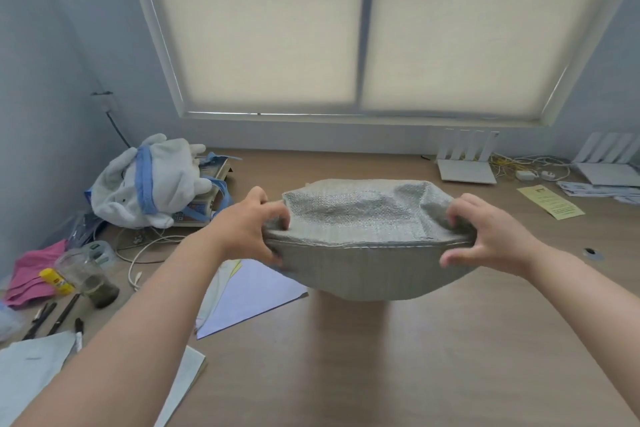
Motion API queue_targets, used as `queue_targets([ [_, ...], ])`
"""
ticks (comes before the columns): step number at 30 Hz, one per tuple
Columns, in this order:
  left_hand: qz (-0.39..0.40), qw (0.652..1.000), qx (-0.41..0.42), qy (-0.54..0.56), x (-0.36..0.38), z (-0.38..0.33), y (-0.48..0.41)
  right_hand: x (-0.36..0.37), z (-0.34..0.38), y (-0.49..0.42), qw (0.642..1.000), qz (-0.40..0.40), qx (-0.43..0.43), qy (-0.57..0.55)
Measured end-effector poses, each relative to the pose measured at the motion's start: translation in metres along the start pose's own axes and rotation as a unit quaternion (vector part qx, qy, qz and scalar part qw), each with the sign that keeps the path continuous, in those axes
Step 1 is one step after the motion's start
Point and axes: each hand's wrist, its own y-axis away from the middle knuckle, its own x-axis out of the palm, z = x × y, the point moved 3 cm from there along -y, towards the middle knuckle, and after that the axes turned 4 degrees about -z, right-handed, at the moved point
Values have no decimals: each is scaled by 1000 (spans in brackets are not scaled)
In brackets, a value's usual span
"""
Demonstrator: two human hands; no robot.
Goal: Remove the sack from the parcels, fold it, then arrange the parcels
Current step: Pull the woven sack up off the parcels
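A grey woven sack (367, 250) hangs in the air over the middle of the wooden table (381, 357), its mouth stretched wide between my hands. My left hand (249, 225) grips the sack's left rim, fingers curled over the edge. My right hand (485, 232) grips the right rim the same way. The sack's bottom sags just above the tabletop. No parcels can be made out; the sack's inside looks shallow and shows only woven fabric.
At the left lie white and lilac sheets (249, 295), a plush backpack (152, 180) on a scale, cables, a plastic cup (93, 274), pens and a pink cloth (31, 274). Two white routers (467, 163), cables and a yellow leaflet (550, 201) sit at the back right.
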Motion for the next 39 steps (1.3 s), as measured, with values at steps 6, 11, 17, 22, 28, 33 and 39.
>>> queue_targets([
  [6,-141,987,45,-56,9,11,2,9,-13,0,994,-39,-50,88],
  [11,-273,951,68,-128,0,8,-4,-6,0,-3,976,-155,-27,149],
  [17,-352,926,22,-134,-62,-13,-25,-62,14,-35,954,-241,64,168],
  [22,-389,921,-15,-11,-92,-23,-38,-88,18,-53,938,-324,92,85],
  [28,-222,973,36,50,-76,-5,-37,-74,0,-52,959,-250,126,-37],
  [33,-189,978,44,72,-71,11,-31,-69,-12,-49,967,-200,148,-47],
  [39,-351,930,20,101,-101,15,-35,-98,-7,-66,953,-236,159,-108],
])
